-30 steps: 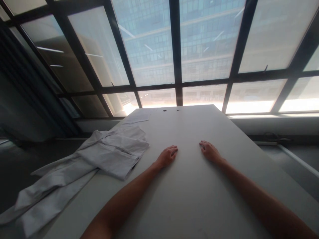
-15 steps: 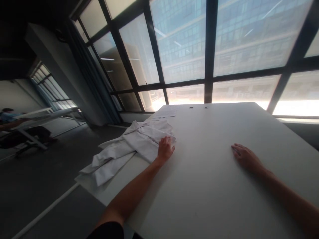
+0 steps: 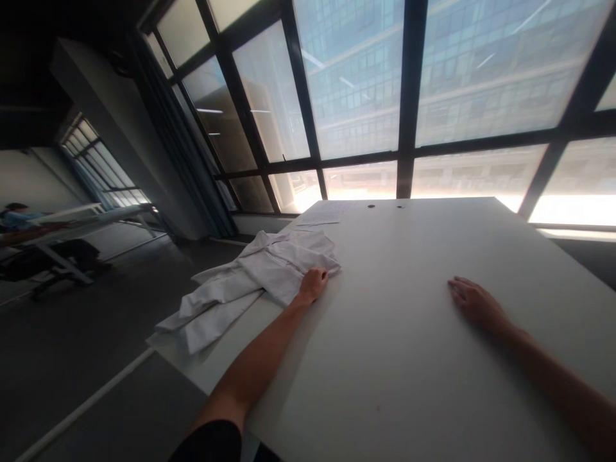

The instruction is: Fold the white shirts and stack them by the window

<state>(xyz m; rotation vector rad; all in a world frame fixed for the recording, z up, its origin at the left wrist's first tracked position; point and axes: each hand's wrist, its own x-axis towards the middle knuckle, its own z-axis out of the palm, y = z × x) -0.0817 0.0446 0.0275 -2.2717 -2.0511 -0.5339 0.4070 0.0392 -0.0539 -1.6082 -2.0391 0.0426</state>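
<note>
A crumpled white cloth, perhaps a garment (image 3: 274, 260), lies in loose folds along the left side of the white table (image 3: 394, 333). My left hand (image 3: 314, 284) rests at its near right edge with the fingers curled into a fist. Whether any cloth is caught inside that fist is hidden. My right hand (image 3: 476, 304) lies on the bare tabletop to the right, well apart from the cloth, palm down with its fingers stretched out.
Sheets of paper (image 3: 320, 215) lie at the table's far left. Two small dark round spots (image 3: 371, 206) show near the far edge. Large windows (image 3: 353, 83) stand behind the table. At far left, a person (image 3: 19, 217) sits by another table (image 3: 96, 221).
My left hand has closed from loosely spread fingers into a fist and drawn slightly toward me. My right hand stays where it was. The cloth looks nearly the same.
</note>
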